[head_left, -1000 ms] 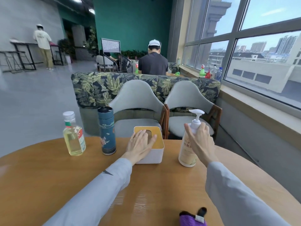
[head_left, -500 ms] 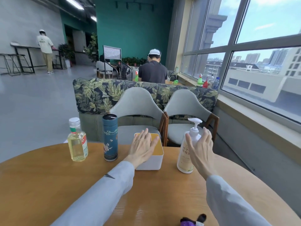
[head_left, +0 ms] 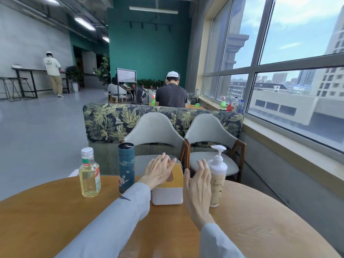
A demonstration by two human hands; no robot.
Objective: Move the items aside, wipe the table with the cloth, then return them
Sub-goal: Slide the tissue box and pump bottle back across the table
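A round wooden table (head_left: 55, 216) carries a row of items along its far edge. From left: a clear bottle of yellow liquid (head_left: 89, 173), a dark teal flask (head_left: 126, 167), a white tissue box with a yellow lid (head_left: 167, 192), and a white pump bottle (head_left: 216, 175). My left hand (head_left: 158, 171) lies flat, fingers spread, over the left part of the box's lid. My right hand (head_left: 198, 190) is open between the box and the pump bottle, holding nothing. The cloth is out of view.
Two grey chairs (head_left: 154, 133) stand just beyond the table's far edge, backed by a leaf-patterned sofa (head_left: 111, 120). A window ledge (head_left: 290, 142) runs along the right. A seated person (head_left: 171, 92) and a standing person (head_left: 53, 71) are farther off.
The camera tilted up, so the purple cloth at the near edge left the view. My right hand moved left from the pump bottle to beside the tissue box. My left hand stayed on the lid.
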